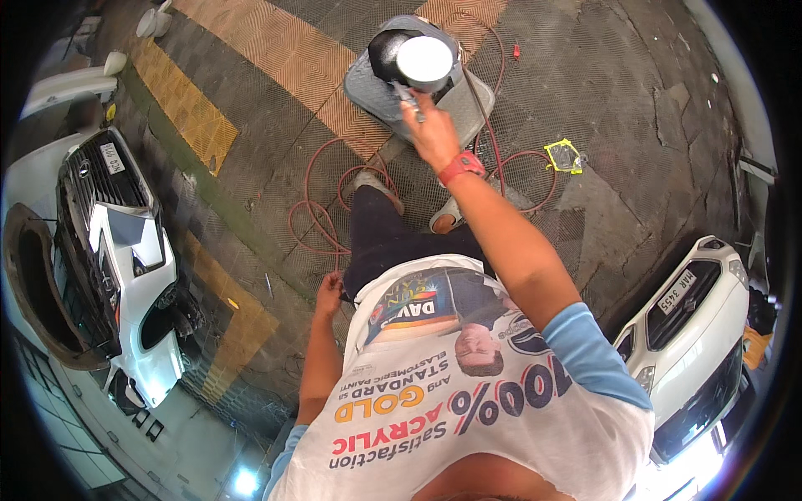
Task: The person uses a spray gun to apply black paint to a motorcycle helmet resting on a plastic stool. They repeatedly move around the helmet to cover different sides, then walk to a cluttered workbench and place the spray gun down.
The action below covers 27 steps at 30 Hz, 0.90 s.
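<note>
My right hand (433,132), with a red wristband, is wrapped round a spray gun (408,98) that has a round white-topped cup (425,58) on it. The gun is over a grey stand (368,92) in front of my feet. A rounded black part (386,52) with a pale speckled patch lies on that stand, partly hidden by the cup. Low beside my hip, my left hand (329,294) is closed on a thin red hose (302,196), which loops over the floor. Another stretch of hose passes by the gun and stand.
A white car with its hood raised (134,225) stands at the left, its front partly taken apart. At the right is another white car (689,309). A yellow-edged clear piece (565,156) and a small red object (516,53) lie on the dark textured floor (276,108).
</note>
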Motion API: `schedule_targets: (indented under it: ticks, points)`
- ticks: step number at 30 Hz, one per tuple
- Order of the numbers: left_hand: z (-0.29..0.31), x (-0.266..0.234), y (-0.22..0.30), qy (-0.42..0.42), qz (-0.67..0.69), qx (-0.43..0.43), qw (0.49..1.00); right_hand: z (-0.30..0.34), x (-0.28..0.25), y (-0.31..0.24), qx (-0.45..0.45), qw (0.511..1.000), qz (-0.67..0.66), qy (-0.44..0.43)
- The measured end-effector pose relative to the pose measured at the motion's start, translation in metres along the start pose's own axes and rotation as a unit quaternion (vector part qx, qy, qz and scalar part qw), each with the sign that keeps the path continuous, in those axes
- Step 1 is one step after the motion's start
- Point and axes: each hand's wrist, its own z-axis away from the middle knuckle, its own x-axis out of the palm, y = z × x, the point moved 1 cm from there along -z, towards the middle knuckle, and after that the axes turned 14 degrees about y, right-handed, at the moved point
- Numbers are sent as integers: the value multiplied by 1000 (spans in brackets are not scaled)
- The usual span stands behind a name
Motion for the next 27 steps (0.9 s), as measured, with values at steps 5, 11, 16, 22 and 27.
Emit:
schedule_targets:
  ticks: [5,11,16,22,27]
  points:
    - [46,0,-68,-19,1,-36,999,-13,35,-8,-32,999,-37,12]
    - [51,6,-63,4,33,-153,988,-8,15,28,-28,999,-18,-21]
    - [-23,14,-33,25,-49,26,998,9,-44,77,-33,997,26,-57]
    - [-38,56,169,6,-77,48,996,13,-59,119,-48,993,-24,-106]
    - [-43,49,199,22,-83,76,993,-10,-62,137,-22,995,-5,-99]
